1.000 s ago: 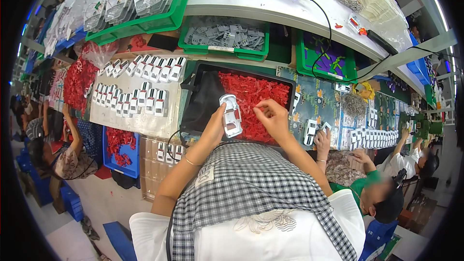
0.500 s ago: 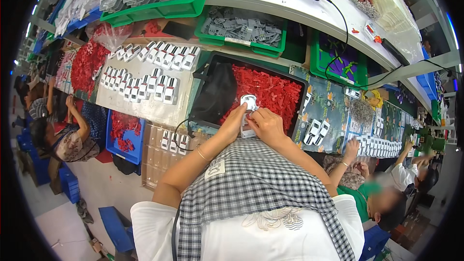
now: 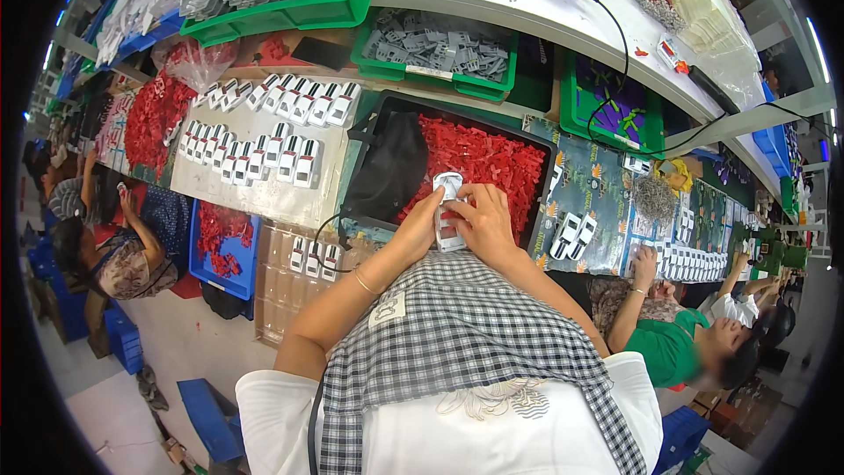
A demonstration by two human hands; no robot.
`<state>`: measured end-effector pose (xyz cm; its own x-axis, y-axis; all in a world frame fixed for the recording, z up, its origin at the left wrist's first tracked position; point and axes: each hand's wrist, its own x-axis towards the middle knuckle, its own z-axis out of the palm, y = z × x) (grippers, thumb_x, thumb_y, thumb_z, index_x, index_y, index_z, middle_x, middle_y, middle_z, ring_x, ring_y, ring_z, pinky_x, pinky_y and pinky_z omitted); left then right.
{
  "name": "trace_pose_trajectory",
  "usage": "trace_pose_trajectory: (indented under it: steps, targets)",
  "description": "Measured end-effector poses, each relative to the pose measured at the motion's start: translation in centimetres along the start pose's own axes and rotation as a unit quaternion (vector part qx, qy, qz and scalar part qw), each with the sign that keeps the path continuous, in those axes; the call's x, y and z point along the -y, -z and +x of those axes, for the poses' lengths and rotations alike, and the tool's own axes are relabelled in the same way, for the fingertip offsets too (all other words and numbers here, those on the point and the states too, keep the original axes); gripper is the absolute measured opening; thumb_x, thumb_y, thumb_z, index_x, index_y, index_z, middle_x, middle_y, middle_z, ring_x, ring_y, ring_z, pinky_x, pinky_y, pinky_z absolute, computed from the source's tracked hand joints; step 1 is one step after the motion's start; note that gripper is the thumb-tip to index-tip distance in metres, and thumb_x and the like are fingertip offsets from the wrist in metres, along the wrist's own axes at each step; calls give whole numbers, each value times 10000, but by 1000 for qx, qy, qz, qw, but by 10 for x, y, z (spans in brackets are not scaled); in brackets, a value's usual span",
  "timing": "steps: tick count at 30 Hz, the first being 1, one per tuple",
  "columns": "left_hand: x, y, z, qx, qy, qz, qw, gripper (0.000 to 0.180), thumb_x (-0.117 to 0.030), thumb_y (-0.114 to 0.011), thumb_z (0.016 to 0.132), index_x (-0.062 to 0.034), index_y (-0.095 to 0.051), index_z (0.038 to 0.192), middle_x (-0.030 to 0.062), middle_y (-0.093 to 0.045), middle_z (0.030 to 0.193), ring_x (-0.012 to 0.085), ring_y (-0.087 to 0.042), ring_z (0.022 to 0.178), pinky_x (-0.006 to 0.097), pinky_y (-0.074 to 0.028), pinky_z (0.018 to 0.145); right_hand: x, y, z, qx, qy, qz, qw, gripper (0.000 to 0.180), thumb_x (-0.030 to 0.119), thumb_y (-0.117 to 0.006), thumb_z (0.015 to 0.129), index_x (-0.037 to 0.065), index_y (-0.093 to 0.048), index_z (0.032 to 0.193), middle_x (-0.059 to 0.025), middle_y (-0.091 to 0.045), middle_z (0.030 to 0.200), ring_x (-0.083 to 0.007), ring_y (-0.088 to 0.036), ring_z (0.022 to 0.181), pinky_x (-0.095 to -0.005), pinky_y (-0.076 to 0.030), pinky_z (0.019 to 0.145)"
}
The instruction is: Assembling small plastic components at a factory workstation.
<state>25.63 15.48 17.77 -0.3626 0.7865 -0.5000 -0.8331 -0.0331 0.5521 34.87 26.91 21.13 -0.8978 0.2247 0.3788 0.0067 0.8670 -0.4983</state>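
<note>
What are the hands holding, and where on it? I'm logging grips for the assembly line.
Both hands hold one small white plastic piece over the tray of red parts. The left hand grips its left edge, the right hand its right side.

Glossy white plastic casing [image 3: 448,211], clear blister

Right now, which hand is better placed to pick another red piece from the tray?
Right hand, probably: it lies against the red pieces. Left hand steadies the white part.
</note>
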Motion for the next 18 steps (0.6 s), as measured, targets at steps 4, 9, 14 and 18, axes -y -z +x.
trace_pose_trajectory:
  steps: [4, 9, 14, 18]
  targets:
    - [-2, -6, -1, 21, -12, -10, 1000, 341, -319, -359, 977, -54, -495, 1144, 38, -558, 1001, 116, -551, 890, 294, -476, 752, 1, 4, 0, -26, 1, -17, 1000, 141, 79, -697, 640, 75, -656, 774, -59, -551, 991, -265, -495, 965, -402, -355, 832]
    - [6, 1, 6, 21, -19, 9, 1000, 338, -314, -365, 977, -49, -492, 1144, 41, -556, 1016, 115, -548, 904, 294, -468, 775, 2, 1, 2, -47, 4, -33, 998, 128, 70, -693, 653, 82, -656, 776, -66, -553, 1015, -272, -493, 984, -415, -351, 854]
    - [2, -2, 4, 29, -9, 2, 1000, 330, -303, -372, 976, -44, -501, 1133, 41, -560, 1010, 114, -547, 923, 290, -461, 792, 1, 0, 1, -66, -5, -39, 997, 138, 60, -687, 661, 82, -650, 792, -72, -551, 1030, -281, -490, 993, -423, -343, 877]
    - [3, -4, 5, 33, -22, 11, 999, 328, -294, -374, 974, -38, -509, 1129, 47, -564, 1016, 114, -547, 932, 287, -459, 801, 2, 0, -1, -63, -12, -43, 997, 144, 51, -679, 668, 75, -634, 803, -72, -549, 1020, -285, -488, 997, -426, -341, 880]
